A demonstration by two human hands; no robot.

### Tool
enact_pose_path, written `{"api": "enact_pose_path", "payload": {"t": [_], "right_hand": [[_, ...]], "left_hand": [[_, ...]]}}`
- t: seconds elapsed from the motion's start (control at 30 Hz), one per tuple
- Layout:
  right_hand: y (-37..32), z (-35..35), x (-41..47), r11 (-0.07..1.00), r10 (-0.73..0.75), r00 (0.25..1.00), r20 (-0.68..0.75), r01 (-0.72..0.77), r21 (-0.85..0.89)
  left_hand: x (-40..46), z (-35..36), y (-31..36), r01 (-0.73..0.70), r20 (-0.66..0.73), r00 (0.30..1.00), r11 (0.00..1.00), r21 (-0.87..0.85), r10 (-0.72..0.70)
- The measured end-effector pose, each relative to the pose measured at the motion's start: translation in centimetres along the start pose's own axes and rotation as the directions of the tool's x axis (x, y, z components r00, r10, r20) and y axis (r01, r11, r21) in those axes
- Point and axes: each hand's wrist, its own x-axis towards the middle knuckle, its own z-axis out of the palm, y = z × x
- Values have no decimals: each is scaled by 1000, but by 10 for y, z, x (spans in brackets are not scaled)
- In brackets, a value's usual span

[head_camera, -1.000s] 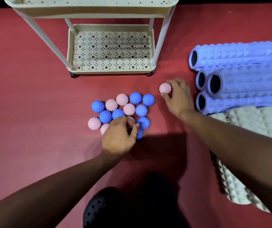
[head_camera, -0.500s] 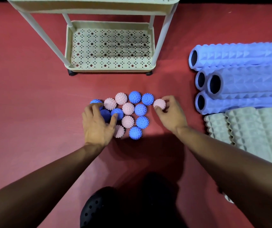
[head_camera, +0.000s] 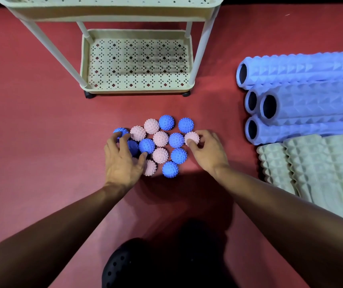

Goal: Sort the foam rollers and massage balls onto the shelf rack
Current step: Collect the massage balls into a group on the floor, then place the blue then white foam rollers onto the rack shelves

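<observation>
A cluster of spiky massage balls (head_camera: 160, 139), some blue and some pink, is gathered on the red floor mat (head_camera: 31, 132) in front of the cream shelf rack (head_camera: 137, 88). The rack's lower tray is seen to be perforated, and part of an upper tray is visible at the top edge.

The left hand (head_camera: 122, 161) is laid over the left side of the cluster, its fingers (head_camera: 112, 142) spread and lightly curved over several balls; a blue ball (head_camera: 120, 132) is touched by the fingertips, and another blue ball (head_camera: 146, 146) lies against the thumb. No single ball is plainly gripped by this hand.

A pink ball (head_camera: 191, 138) at the right edge of the cluster is pinched by the right hand (head_camera: 206, 150), with the thumb on its near side and the other fingers curled round its far side.

Well to the right, four pale blue foam rollers (head_camera: 311, 104) are stacked lying on the mat, their hollow ends turned toward the balls. Just below them, cream ridged rollers (head_camera: 315, 167) are laid side by side.

A black perforated shoe (head_camera: 122, 265) is seen at the bottom, between the forearms.
</observation>
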Motion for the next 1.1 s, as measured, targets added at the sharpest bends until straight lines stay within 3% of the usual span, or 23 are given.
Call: {"api": "enact_pose_path", "payload": {"t": [0.23,0.4,0.53,0.77,1.1], "right_hand": [[0,-6,-3,998,-45,998,-43,43,-38],[-8,-22,-20,981,-157,984,-82,146,-127],[-20,-52,-48,963,-211,976,-51,199,-185],[-57,-143,-121,941,-240,971,9,235,-243],[-124,-289,-251,930,-306,951,-49,287,-231]], "left_hand": [[-5,-4,10,-80,-25,996,996,50,82],[-7,-21,43,-224,67,973,973,57,220],[-5,-65,82,-382,173,916,918,105,362],[-33,-174,165,-455,241,880,872,181,410],[-144,-309,285,-393,44,919,919,38,392]]}}
